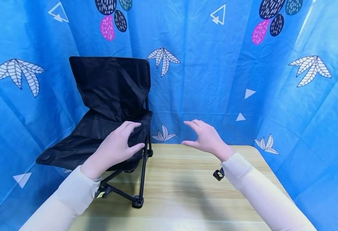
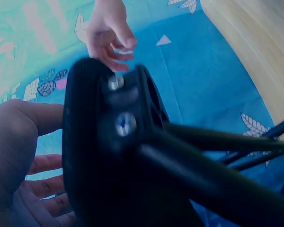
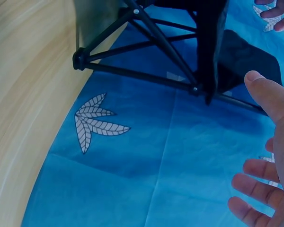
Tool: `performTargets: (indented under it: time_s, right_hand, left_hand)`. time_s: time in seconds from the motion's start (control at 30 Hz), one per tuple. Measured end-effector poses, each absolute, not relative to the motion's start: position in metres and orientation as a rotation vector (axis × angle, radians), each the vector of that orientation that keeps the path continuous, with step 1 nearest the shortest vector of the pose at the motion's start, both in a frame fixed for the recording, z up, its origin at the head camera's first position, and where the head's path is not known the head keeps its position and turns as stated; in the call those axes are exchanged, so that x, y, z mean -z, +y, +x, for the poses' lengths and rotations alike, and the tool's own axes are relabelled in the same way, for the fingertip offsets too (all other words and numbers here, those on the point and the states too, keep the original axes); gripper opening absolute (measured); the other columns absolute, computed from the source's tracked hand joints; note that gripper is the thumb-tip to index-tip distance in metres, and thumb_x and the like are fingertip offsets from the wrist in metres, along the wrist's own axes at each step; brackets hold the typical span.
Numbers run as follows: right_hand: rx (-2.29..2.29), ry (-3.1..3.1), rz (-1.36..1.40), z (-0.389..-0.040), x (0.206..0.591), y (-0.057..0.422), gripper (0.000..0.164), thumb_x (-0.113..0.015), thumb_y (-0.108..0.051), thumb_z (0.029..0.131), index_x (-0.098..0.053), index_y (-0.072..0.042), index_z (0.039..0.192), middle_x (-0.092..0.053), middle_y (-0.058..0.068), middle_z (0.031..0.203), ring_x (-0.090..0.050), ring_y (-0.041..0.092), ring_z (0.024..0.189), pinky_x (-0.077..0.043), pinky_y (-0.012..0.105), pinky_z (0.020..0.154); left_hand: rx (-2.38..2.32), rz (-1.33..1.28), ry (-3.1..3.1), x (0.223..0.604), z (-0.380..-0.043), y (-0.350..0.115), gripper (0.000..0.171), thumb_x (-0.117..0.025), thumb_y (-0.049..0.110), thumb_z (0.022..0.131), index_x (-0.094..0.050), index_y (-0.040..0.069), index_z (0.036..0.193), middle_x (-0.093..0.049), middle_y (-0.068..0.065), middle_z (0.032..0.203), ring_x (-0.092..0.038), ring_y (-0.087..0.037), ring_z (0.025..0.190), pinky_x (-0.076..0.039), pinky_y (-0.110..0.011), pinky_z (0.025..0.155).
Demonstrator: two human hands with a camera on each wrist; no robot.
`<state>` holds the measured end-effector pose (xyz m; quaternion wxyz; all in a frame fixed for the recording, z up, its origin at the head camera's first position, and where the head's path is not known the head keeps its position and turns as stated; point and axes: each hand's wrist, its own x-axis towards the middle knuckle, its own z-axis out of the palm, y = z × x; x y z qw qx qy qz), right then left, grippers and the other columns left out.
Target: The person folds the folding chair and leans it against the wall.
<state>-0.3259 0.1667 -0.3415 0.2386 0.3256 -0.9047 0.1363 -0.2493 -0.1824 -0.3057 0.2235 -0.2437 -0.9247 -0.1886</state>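
A black folding chair (image 1: 111, 86) stands unfolded on the left, its fabric back upright and its thin dark frame on the wood-grain surface. My left hand (image 1: 115, 144) is raised by the near right side of the seat, fingers spread and loosely bent, holding nothing. The left wrist view has a chair corner with two screws (image 2: 125, 124) close up, partly covering the fingers of my left hand (image 2: 26, 161). My right hand (image 1: 204, 136) hovers to the right of the chair, thumb and fingers apart, with nothing in it. In the right wrist view, the chair's crossed legs (image 3: 146, 52) appear beyond my right hand (image 3: 270, 156).
The wood-grain surface (image 1: 183, 192) extends under the chair and to the right. Blue patterned curtains (image 1: 203, 80) hang close behind and on both sides. A small black device (image 1: 219, 174) shows under the right wrist.
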Motion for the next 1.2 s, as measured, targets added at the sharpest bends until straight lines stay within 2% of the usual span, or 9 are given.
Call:
performTargets:
  time_s: [0.5,0.73,1.03,1.2]
  right_hand:
    - [-0.343,-2.449,0.962,-0.32,0.34,0.145,0.083,-0.092,-0.05,0.086,-0.063,-0.009,0.151,-0.073,0.013,0.134,-0.072,0.032,0.116,-0.064,0.048,0.097]
    - [-0.323,-2.41,0.996,-0.319,0.34,0.137,0.083,-0.091,-0.051,0.086,-0.063,-0.009,0.151,-0.073,0.012,0.134,-0.072,0.031,0.117,-0.063,0.047,0.098]
    - [-0.314,-2.343,1.077,-0.314,0.336,0.124,0.083,-0.091,-0.054,0.086,-0.064,-0.01,0.151,-0.074,0.01,0.134,-0.073,0.029,0.116,-0.064,0.045,0.098]
    - [-0.303,-2.322,1.108,-0.309,0.334,0.116,0.083,-0.091,-0.055,0.085,-0.064,-0.011,0.151,-0.074,0.008,0.132,-0.073,0.026,0.114,-0.064,0.042,0.095]
  left_hand:
    - [0.501,-0.577,-2.56,0.306,-0.249,-0.235,0.065,-0.086,0.025,0.094,-0.059,-0.001,0.148,-0.063,-0.022,0.145,-0.068,-0.043,0.122,-0.057,-0.064,0.101]
    - [0.455,-0.521,-2.574,0.307,-0.247,-0.262,0.068,-0.087,0.025,0.093,-0.058,-0.002,0.148,-0.059,-0.025,0.149,-0.063,-0.051,0.129,-0.052,-0.072,0.104]
    - [0.448,-0.441,-2.611,0.31,-0.245,-0.292,0.07,-0.087,0.029,0.094,-0.057,0.0,0.15,-0.056,-0.027,0.151,-0.059,-0.053,0.133,-0.05,-0.075,0.103]
    - [0.457,-0.408,-2.619,0.313,-0.245,-0.305,0.072,-0.087,0.03,0.094,-0.056,-0.002,0.15,-0.055,-0.03,0.151,-0.06,-0.055,0.128,-0.051,-0.076,0.1]
